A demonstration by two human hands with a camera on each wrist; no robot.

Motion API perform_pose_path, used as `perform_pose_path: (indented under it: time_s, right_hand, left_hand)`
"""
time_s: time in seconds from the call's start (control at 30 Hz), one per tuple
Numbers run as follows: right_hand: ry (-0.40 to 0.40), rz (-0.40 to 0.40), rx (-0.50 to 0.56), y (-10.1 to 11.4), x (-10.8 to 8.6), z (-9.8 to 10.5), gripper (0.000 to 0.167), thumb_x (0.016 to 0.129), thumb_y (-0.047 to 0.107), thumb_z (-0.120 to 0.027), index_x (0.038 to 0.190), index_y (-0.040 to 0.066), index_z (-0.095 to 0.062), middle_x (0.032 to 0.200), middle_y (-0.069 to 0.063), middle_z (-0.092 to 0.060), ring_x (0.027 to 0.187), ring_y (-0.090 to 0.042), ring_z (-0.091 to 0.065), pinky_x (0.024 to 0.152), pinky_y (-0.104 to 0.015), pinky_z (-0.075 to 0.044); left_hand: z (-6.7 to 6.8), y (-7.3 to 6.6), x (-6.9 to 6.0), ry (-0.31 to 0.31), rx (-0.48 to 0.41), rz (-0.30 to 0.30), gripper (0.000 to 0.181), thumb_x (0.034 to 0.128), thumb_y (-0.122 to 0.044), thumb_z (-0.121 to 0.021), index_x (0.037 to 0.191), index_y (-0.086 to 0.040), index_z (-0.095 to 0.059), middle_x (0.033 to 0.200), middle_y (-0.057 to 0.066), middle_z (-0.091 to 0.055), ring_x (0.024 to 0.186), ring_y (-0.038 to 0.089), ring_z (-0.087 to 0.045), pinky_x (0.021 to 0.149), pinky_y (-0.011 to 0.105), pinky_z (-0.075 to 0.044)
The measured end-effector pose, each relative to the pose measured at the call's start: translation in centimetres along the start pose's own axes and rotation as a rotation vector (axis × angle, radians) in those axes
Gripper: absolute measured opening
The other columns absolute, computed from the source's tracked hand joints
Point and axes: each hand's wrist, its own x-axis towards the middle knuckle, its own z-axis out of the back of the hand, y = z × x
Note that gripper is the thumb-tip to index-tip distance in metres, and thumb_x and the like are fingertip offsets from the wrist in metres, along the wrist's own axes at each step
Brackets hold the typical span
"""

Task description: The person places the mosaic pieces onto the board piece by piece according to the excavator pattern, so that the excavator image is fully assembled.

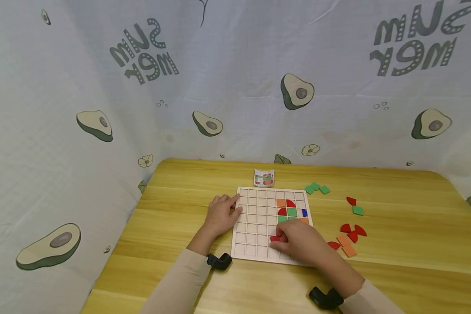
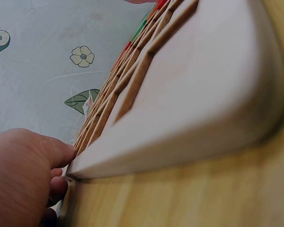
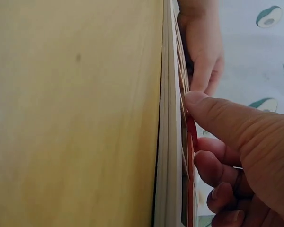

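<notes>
A pale grid board [image 1: 251,250] lies on the table, with orange, red, green and blue pieces in cells on its right half. My right hand [image 1: 302,242] pinches a red piece [image 1: 274,238] between thumb and fingers over the lower middle cells; in the right wrist view the red piece [image 3: 192,130] shows at the fingertips, low against the board. My left hand [image 1: 220,214] rests at the board's left edge, and in the left wrist view the left hand [image 2: 26,172] has its thumb on the rim and fingers beside it. The right hand hides some cells.
Behind the board stands a small patterned card [image 1: 264,178]. Green squares [image 1: 324,189] lie at the back right. Further right are a green square [image 1: 358,210], several red pieces [image 1: 360,230] and orange squares [image 1: 349,250]. A printed curtain [image 1: 243,87] hangs behind the table.
</notes>
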Motion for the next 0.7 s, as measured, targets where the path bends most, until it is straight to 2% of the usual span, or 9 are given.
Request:
perform_pose_path:
  time_s: [0.23, 0.57, 0.7]
  right_hand:
    - [-0.007, -0.001, -0.027, 0.5, 0.2, 0.0, 0.034, 0.083, 0.046, -0.082, 0.074, 0.023, -0.058, 0.064, 0.011, -0.046, 0.064, -0.007, -0.043, 0.060, -0.024, -0.035]
    - [-0.019, 0.009, -0.023, -0.1, -0.1, -0.1, 0.031, 0.084, 0.045, -0.082, 0.078, 0.024, -0.060, 0.068, 0.012, -0.046, 0.069, -0.007, -0.043, 0.061, -0.024, -0.036]
    - [-0.005, -0.016, 0.008, -0.5, -0.4, 0.4, 0.030, 0.083, 0.046, -0.082, 0.081, 0.025, -0.062, 0.071, 0.011, -0.048, 0.071, -0.008, -0.045, 0.063, -0.025, -0.037]
  left_hand:
    - [-0.1, 0.0, 0.0, -0.004, -0.001, 0.005, 0.049, 0.1007, -0.033, -0.061, 0.145, -0.013, -0.060, 0.100, 0.002, -0.063, 0.089, 0.017, -0.044, 0.082, 0.033, -0.033]
    - [0.0, 0.0, 0.0, -0.010, 0.004, 0.001, 0.048, 0.1004, -0.032, -0.061, 0.145, -0.013, -0.060, 0.097, 0.001, -0.061, 0.087, 0.017, -0.043, 0.081, 0.033, -0.032]
    - [-0.1, 0.0, 0.1, -0.008, 0.008, 0.003, 0.049, 0.1004, -0.033, -0.061, 0.145, -0.013, -0.060, 0.097, 0.001, -0.061, 0.087, 0.017, -0.043, 0.081, 0.032, -0.031]
